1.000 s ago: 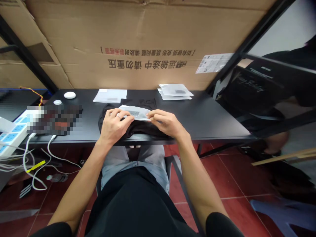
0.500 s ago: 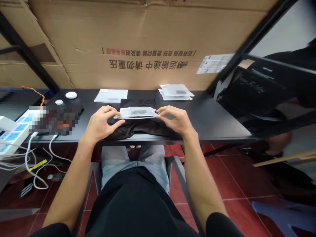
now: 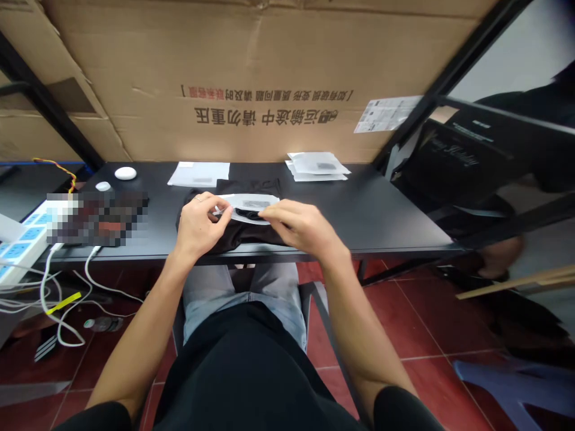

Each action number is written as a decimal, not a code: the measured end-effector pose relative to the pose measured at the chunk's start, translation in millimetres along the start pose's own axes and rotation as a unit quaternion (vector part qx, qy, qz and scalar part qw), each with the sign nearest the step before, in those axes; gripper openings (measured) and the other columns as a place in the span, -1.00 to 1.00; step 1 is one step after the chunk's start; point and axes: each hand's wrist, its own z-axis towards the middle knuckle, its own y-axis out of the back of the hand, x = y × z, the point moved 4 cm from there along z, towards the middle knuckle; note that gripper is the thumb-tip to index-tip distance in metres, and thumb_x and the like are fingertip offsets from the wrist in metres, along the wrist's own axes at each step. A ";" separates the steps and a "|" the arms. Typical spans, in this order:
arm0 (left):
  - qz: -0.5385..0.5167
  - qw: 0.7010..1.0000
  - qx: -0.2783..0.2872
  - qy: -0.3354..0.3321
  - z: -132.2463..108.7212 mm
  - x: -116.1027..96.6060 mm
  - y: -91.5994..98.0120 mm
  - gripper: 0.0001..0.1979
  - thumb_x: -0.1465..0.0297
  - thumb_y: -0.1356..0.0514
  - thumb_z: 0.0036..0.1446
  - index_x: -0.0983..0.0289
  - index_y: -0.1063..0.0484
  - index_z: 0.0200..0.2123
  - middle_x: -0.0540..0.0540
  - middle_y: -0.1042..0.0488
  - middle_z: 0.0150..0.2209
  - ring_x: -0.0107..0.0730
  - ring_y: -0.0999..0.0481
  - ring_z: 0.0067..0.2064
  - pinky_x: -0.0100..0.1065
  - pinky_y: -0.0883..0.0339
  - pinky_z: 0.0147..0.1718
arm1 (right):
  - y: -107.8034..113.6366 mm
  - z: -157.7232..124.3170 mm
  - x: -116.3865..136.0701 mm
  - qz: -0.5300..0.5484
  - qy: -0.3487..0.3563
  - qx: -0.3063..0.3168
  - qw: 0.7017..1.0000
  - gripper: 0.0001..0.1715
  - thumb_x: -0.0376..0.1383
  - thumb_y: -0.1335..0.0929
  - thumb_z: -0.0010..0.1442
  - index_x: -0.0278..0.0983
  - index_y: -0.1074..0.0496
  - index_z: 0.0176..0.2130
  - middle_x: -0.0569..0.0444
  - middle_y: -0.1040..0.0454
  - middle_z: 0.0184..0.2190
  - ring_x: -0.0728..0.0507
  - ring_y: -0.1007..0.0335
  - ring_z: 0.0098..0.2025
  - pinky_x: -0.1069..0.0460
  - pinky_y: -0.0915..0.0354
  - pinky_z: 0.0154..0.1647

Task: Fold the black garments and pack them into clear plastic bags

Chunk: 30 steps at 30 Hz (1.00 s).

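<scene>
A clear plastic bag is held just above a folded black garment lying near the front edge of the black table. My left hand pinches the bag's left edge with thumb and fingers. My right hand pinches its right edge. The bag's mouth is spread open between the two hands, with dark fabric showing inside it. The garment lies under both hands.
A flat white bag lies behind the garment, and a stack of bags sits at the back right. Two white round objects and a power strip are at the left. A large cardboard sheet stands behind the table.
The hands, apart half a second ago with the bag held flat, have come closer together, and the bag's mouth has bowed open.
</scene>
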 end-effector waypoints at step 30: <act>-0.303 0.897 0.045 0.319 27.0 53.0 -2.7 -0.81 0.29 -0.46 0.18 0.24 -0.56 -0.30 0.10 -0.65 -0.36 -0.17 -0.73 -0.29 -0.12 -0.76 -0.21 | -25.8 0.9 1.1 -0.003 0.069 -0.004 0.998 -0.44 -0.38 -0.27 0.63 -0.09 -0.50 0.46 -0.02 -0.64 0.37 -0.21 -0.59 0.41 -0.21 -0.58 0.45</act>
